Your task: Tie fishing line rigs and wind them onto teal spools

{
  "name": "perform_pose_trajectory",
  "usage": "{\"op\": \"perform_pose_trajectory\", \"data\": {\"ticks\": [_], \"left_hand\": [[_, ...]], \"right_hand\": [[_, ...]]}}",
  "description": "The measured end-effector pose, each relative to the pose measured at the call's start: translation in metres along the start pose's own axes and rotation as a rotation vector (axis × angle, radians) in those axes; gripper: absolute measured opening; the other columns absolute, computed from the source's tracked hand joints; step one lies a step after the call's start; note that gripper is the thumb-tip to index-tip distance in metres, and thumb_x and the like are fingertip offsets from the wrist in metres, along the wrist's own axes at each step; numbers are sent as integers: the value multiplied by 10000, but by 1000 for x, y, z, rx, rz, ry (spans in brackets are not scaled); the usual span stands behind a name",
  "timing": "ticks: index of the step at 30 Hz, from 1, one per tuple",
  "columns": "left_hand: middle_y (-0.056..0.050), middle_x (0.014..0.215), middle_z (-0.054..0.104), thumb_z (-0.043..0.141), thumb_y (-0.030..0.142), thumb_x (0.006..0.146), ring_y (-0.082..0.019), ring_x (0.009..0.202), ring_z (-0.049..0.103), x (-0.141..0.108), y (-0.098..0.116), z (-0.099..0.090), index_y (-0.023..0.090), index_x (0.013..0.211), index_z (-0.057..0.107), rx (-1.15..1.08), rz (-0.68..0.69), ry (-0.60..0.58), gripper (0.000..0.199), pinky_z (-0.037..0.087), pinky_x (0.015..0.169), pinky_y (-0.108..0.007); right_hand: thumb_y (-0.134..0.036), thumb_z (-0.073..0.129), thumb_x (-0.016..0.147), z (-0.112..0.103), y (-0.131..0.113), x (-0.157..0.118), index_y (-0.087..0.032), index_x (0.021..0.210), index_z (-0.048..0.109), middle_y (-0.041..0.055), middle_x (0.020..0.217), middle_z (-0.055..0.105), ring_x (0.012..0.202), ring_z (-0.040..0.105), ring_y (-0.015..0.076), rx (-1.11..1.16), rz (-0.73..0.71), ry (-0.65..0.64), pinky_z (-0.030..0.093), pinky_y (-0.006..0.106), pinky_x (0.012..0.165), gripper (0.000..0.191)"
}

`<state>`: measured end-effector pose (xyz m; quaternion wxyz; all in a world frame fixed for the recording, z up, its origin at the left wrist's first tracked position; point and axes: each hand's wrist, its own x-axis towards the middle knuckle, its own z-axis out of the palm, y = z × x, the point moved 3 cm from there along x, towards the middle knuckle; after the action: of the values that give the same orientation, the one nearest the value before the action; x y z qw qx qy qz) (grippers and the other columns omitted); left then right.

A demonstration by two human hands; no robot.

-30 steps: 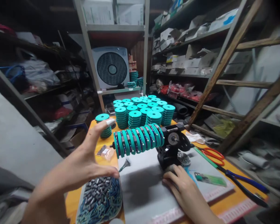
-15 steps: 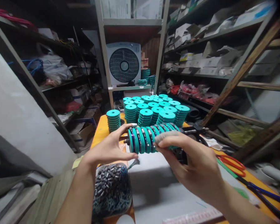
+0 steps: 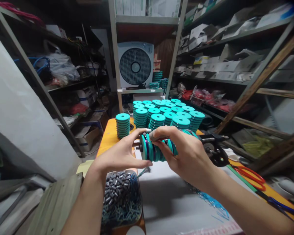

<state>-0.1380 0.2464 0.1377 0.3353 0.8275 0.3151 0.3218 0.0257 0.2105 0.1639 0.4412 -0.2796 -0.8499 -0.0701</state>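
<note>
A row of teal foam spools, wound with dark line, sits sideways on a black spindle over the table. My left hand cups the row's left end, thumb below and fingertips on top. Across the front of the row reaches my right hand, its thumb and forefinger pinched together near the left spools. Whatever lies in that pinch is too small to tell. Fingertips on both hands have pale coverings. Below my left hand is a tray of small grey metal cylinders and bluish-green strands.
Several stacks of teal spools stand behind the row on the orange table. A black geared crank is at the spindle's right. Red-handled scissors lie right. Farther back are a box fan and loaded shelves.
My right hand has moved left along the spool row, toward its left end. My left hand keeps its place around that end. The whole view has shifted slightly.
</note>
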Motion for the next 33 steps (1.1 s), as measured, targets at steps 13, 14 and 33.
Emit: {"op": "perform_pose_trajectory", "data": {"ticks": [13,14,33], "left_hand": [[-94,1423,435,738,232,718,-239,1280,455,-1,-4,-1,227,1401,331,-2,-11,-3,795,420,1060,-388],[-87,1399,458,743,238,717,-241,1263,469,-1,-4,-1,234,1387,349,-11,4,-10,778,432,1048,-390],[-32,1202,586,745,252,731,-220,1071,587,-1,-7,1,294,1308,374,-94,-16,-52,688,526,831,-331]], "right_hand": [[-28,419,895,-4,0,10,-205,938,495,16,832,626,734,567,137,19,-44,-144,440,243,656,198],[-28,425,893,-4,1,11,-202,933,493,14,831,624,731,564,133,32,-50,-151,438,237,655,191],[-58,321,957,0,-10,4,-125,880,563,109,859,652,931,604,233,-168,-326,-268,519,344,756,263]]}}
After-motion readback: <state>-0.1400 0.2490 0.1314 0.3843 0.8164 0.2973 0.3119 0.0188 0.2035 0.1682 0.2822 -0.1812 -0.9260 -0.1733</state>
